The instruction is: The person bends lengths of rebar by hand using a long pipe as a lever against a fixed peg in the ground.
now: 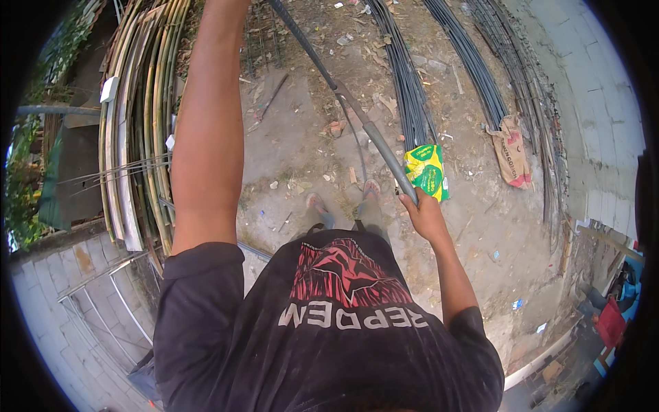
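My right hand is wrapped round the lower end of a grey metal pipe handle, just in front of my body. The handle slants up and to the left into a rusty section. From there a dark ribbed steel bar runs on past the upper edge; I cannot tell how the two are joined. My left arm stretches straight up past the same edge, so the hand on it is out of sight. Behind my right hand, a yellow and green sack covers the near end of a rebar bundle.
Another rebar bundle ends in a brown paper sack, with thinner rods beside the block wall. Bamboo poles and planks lie at left. A metal frame is lower left. Debris litters the dirt floor.
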Demonstrator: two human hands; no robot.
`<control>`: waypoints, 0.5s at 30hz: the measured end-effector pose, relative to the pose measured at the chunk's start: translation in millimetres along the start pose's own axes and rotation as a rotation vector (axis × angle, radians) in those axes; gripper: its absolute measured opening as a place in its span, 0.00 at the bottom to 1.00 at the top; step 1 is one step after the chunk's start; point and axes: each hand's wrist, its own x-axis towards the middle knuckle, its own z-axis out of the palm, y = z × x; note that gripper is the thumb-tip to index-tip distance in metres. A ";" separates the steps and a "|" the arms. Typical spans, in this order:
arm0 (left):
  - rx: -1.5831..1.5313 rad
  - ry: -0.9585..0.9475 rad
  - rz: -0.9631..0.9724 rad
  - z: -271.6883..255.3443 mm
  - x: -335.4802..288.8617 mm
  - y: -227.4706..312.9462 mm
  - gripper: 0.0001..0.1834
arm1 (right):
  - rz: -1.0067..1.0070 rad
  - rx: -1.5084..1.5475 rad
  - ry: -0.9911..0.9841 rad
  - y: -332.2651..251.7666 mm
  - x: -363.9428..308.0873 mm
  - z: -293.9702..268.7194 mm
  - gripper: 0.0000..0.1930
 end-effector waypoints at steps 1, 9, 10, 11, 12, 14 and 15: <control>0.024 0.015 -0.004 2.3 -2.8 1.0 0.31 | -0.047 0.028 0.011 4.7 1.4 -3.8 0.26; 0.044 -0.004 0.108 10.8 -12.4 10.5 0.30 | 0.022 -0.003 -0.039 65.2 43.5 35.8 0.29; 0.064 -0.021 0.110 8.8 -13.6 14.8 0.30 | 0.031 -0.003 -0.030 73.8 51.1 49.1 0.30; 0.139 -0.016 0.083 7.0 -17.1 18.9 0.31 | 0.029 0.023 -0.038 83.1 58.9 63.3 0.30; 0.215 -0.010 0.059 7.1 -21.5 22.7 0.33 | 0.052 0.064 -0.021 93.2 67.7 77.2 0.32; 0.235 -0.061 0.063 12.1 -33.2 28.3 0.32 | 0.082 0.131 -0.007 116.7 86.3 106.8 0.33; 0.233 -0.090 0.060 15.5 -40.2 26.6 0.32 | 0.104 0.142 0.021 129.3 95.8 120.3 0.34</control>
